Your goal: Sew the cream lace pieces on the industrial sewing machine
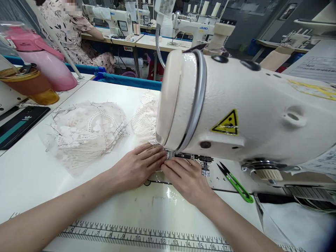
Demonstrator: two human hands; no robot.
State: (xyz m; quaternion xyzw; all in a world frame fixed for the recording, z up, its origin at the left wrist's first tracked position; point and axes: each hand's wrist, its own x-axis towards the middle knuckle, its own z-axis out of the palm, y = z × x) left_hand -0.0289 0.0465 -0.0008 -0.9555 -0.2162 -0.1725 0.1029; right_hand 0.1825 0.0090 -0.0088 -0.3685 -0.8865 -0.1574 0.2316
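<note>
My left hand [143, 164] lies flat with its fingers stretched out over the near edge of a cream lace piece [145, 120], beside the presser foot. My right hand [187, 176] is closed, its fingers curled at the lace edge just right of the left fingertips. The sewing machine [181, 101] head hangs over both hands and hides part of the lace; the needle cannot be made out. Further left on the white table lies a pile of lace pieces [86, 133] with loose dark threads. Green thread snips [236, 183] rest right of my right hand.
A printed ruler strip [147, 238] runs along the near table edge. At the left are a phone [23, 122], a brown cup [31, 82] and a pink bottle [44, 59]. White cloth [296, 224] lies lower right. Behind, a person [70, 35] sits near other sewing machines [194, 28].
</note>
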